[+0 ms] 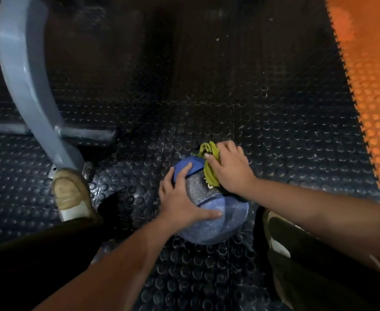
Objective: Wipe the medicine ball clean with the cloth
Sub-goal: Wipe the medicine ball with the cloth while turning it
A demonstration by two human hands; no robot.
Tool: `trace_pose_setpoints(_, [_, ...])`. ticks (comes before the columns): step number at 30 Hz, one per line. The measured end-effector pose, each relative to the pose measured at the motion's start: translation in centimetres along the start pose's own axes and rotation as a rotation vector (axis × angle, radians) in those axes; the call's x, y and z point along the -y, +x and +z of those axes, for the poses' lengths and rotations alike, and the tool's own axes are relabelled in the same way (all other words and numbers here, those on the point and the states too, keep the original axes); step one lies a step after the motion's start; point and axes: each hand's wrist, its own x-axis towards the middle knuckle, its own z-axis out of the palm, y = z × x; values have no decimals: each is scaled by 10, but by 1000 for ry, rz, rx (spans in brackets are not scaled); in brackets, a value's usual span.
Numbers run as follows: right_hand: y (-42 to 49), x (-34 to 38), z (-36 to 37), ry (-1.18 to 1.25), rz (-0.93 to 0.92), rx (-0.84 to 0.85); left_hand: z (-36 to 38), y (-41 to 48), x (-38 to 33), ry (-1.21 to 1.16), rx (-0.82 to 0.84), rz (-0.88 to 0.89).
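Note:
A blue and grey medicine ball (220, 223) rests on the studded black floor mat between my feet. My left hand (182, 198) lies flat on its left side, fingers spread and straight, steadying it. My right hand (229, 169) grips a bunched yellow-green cloth (210, 173) and presses it against the ball's upper right. Part of the cloth sticks out beyond my fingers at the far side; the rest is hidden under my palm.
A grey curved metal machine leg (34, 90) with a floor bar stands at the left, just beyond my left shoe (71, 194). My right shoe (276, 234) is close to the ball's right. An orange studded mat (373, 90) borders the black mat (229, 104) at the right.

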Motion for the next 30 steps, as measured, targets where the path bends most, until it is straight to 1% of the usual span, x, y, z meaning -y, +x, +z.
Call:
trace_pose_setpoints(1, [-9, 1, 1, -16, -63, -55, -1, 2, -1, 21, 11, 0])
trace_pose_setpoints(3, [-29, 2, 5, -57, -284, -147, -4, 6, -3, 96, 51, -10])
trace_pose_setpoints(4, [-36, -1, 6, -74, -373, -168, -3, 8, -6, 137, 70, -3])
trace_pose_setpoints(5, [-37, -7, 5, -74, -412, -145, -3, 9, -9, 166, 85, 11])
trace_pose_setpoints(6, [-34, -12, 1, -56, -395, -100, -2, 8, -13, 183, 100, 25])
trace_pose_setpoints(8, [-23, -20, -8, 49, -253, -28, 1, 8, -19, 179, 122, 63])
trace_pose_setpoints(10, [-12, -27, -11, 148, -127, -41, 3, 9, -21, 142, 118, 80])
trace_pose_setpoints(12, [-7, -26, -8, 175, -72, -39, 2, 12, -19, 118, 100, 69])
trace_pose_setpoints(13, [-8, -24, -7, 174, -71, -34, -1, 15, -18, 118, 96, 56])
trace_pose_setpoints(15, [-12, -22, -7, 156, -134, -43, -8, 21, -15, 122, 106, 22])
trace_pose_setpoints(17, [-19, -22, -9, 132, -249, -79, -15, 26, -15, 97, 121, 7])
trace_pose_setpoints(20, [-29, -23, -14, 17, -478, -122, -20, 29, -13, 27, 132, 22])
trace_pose_setpoints(22, [-31, -23, -19, -36, -570, -71, -22, 26, -9, 9, 125, 27])
trace_pose_setpoints(24, [-27, -18, -23, -34, -560, -4, -20, 21, -5, 14, 111, 46])
trace_pose_setpoints(26, [-20, -8, -25, 27, -433, 43, -13, 12, 0, 64, 83, 50])
trace_pose_setpoints(28, [-8, 2, -25, -82, -346, 63, -2, 2, 3, 104, 50, 39])
trace_pose_setpoints(30, [-1, 5, -26, -178, -331, 95, 7, -4, 4, 105, 21, 49])
